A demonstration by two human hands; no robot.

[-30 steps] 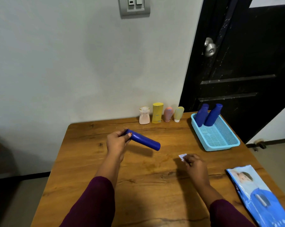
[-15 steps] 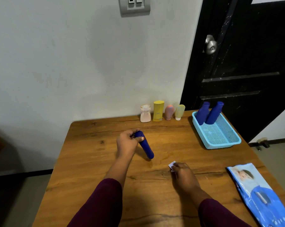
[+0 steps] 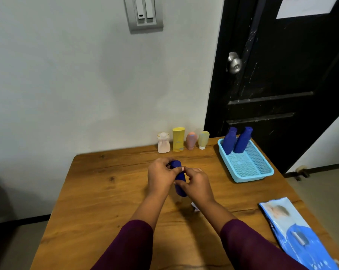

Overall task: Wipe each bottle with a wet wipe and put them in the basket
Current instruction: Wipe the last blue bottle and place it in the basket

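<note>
A dark blue bottle [image 3: 180, 177] is held nearly upright over the middle of the wooden table [image 3: 106, 191]. My left hand [image 3: 161, 177] grips its upper end. My right hand [image 3: 198, 184] curls round its middle from the right, with the wet wipe [image 3: 195, 207] in it; only a white corner shows under the wrist. A light blue basket [image 3: 248, 177] sits at the back right with two dark blue bottles [image 3: 235, 140] leaning in its far end.
Against the wall stand a white bottle [image 3: 163, 143], a yellow bottle [image 3: 178, 139], a pink bottle [image 3: 191, 141] and a pale yellow bottle [image 3: 203, 139]. A blue wipes pack [image 3: 297, 234] lies at the table's right front edge. A black door [image 3: 281, 75] is behind the basket.
My left hand swung the blue bottle from lying sideways to nearly upright. My right hand came up from the table with the wipe and closed on the bottle.
</note>
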